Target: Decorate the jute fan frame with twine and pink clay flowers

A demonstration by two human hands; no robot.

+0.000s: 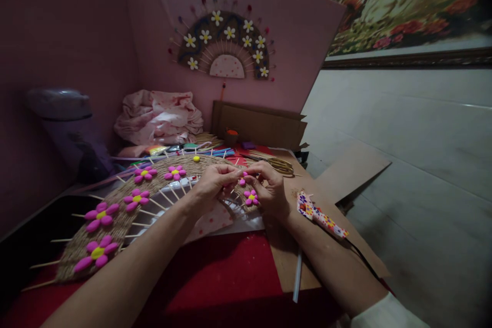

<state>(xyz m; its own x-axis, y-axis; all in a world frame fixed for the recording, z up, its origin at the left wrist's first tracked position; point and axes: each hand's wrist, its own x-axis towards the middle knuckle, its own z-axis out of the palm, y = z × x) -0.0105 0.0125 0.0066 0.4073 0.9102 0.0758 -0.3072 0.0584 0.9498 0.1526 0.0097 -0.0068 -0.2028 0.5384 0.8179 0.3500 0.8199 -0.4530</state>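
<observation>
Flanking pink flower (243, 179) near fan (160, 180) edge; left hand (215, 182), right hand (272, 188)

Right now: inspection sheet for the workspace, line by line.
Surface: red surface, cardboard sheet at right.
Job's things: twine arch with thin sticks and pink flowers; one yellow dot at the top has no petals.
Clutter: scissors, translucent stick, patterned glue gun, pink cloth bundle.
Hands: left hand and right hand meet at a small pink flower; exact grip unclear.
Cables: black cord behind the glue gun.
Surroundings: white-flowered arch on pink panel; framed picture at right; dim light.
</observation>
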